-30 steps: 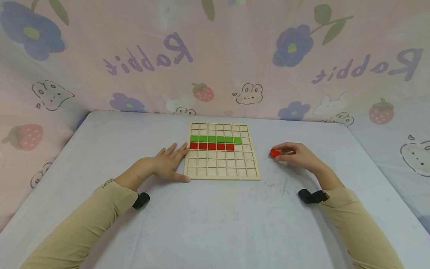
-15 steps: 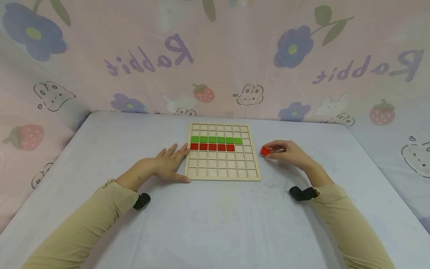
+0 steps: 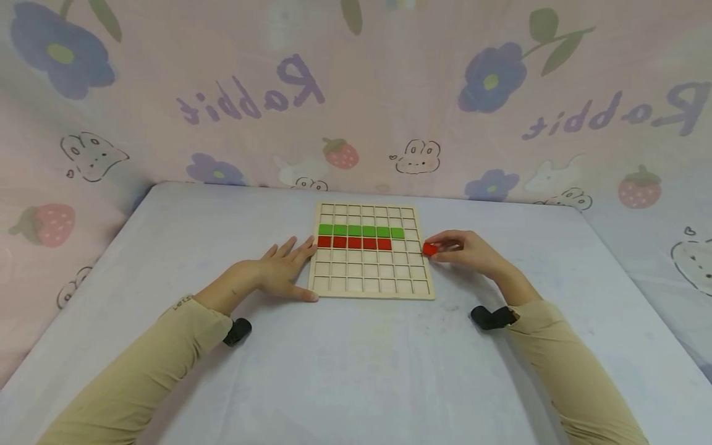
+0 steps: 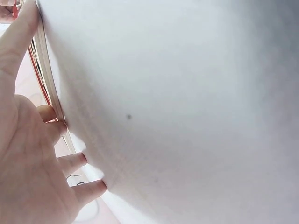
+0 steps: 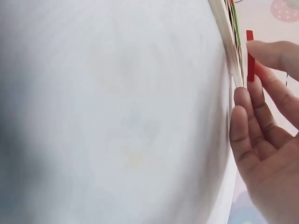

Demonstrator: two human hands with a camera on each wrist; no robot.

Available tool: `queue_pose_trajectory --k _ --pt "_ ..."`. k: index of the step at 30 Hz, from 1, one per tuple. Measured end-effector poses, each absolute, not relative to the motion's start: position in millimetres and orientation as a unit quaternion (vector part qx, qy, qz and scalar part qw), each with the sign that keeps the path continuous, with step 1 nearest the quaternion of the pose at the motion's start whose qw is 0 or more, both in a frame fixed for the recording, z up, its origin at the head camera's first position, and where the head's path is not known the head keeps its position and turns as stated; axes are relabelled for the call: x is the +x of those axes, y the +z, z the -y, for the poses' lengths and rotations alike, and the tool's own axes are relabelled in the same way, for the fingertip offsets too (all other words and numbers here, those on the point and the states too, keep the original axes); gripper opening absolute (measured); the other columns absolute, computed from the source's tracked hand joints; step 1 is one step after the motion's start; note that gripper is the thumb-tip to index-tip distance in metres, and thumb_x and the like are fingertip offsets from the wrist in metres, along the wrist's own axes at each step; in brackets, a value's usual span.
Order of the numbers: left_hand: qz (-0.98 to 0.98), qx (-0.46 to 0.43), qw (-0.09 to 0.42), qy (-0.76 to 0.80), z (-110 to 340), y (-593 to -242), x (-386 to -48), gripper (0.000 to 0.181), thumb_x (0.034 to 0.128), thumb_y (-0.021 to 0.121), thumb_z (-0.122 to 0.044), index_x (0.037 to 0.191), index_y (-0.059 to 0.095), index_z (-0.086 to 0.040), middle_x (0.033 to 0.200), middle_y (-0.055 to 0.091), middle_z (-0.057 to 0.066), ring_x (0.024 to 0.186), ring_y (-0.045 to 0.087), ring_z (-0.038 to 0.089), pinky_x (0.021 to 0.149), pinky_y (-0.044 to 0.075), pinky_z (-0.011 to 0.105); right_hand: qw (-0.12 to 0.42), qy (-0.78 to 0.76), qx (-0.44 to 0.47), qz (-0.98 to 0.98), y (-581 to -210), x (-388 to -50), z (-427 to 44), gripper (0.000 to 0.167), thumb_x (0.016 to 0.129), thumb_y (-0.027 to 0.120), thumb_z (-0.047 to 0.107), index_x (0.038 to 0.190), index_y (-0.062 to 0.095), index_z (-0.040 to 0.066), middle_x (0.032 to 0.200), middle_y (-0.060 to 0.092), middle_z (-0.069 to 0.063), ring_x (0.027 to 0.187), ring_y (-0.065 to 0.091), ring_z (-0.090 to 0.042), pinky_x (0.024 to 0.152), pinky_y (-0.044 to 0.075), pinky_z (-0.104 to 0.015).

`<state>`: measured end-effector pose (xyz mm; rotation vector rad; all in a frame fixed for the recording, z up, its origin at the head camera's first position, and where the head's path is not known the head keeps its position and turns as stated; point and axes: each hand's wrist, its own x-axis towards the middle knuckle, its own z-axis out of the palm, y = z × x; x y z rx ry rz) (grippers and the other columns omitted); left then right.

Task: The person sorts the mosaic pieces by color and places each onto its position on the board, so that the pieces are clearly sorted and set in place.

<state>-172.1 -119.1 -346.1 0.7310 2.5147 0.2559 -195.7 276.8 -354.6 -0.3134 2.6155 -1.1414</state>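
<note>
A wooden grid board (image 3: 356, 270) lies flat mid-table, with a row of green tiles (image 3: 354, 230) and, just nearer, a row of red tiles (image 3: 354, 243) seated in its cells. My left hand (image 3: 280, 272) is spread at the board's left edge, thumb and fingertips touching the rim and the table. At the right edge, my right hand (image 3: 473, 252) pinches a single red tile (image 3: 429, 249) between thumb and fingers. The right wrist view shows that thin red tile (image 5: 250, 56) edge-on, above the board's side (image 5: 229, 42), while the lower fingers touch the table and rim.
The board rests on a white-covered table (image 3: 356, 371). Behind it hangs a pink printed curtain (image 3: 356, 93) with flowers, rabbits and strawberries. A black wrist device (image 3: 492, 317) sits at the right cuff, another black device (image 3: 238, 332) at the left.
My right hand has moved left with the red tile, from the table to the board's right edge. The left hand stays at the left edge. The camera view shifts slightly.
</note>
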Motion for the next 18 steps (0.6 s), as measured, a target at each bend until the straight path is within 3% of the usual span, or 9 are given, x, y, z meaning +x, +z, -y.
queue_pose_trajectory --k 8,18 --pt "-0.925 0.268 0.253 0.092 118 -343 -170 0.103 0.0867 0.06 -0.058 0.154 0.003 -0.005 0.162 -0.009 0.012 0.147 -0.008 0.039 0.116 0.001 0.061 0.132 -0.389 -0.118 -0.904 -356 -204 -263 0.038 0.083 0.074 0.018 0.119 0.066 0.007 0.094 0.062 -0.008 0.084 0.056 -0.017 0.068 0.047 -0.022" --pt "-0.925 0.269 0.252 0.094 118 -345 -171 0.102 0.0866 0.061 -0.057 0.154 0.004 -0.006 0.162 -0.01 0.011 0.147 -0.008 0.039 0.116 0.0 0.06 0.131 -0.387 -0.132 -0.903 -356 -210 -250 0.039 0.083 0.074 0.017 0.119 0.066 0.006 0.097 0.064 -0.011 0.085 0.055 -0.018 0.07 0.047 -0.023"
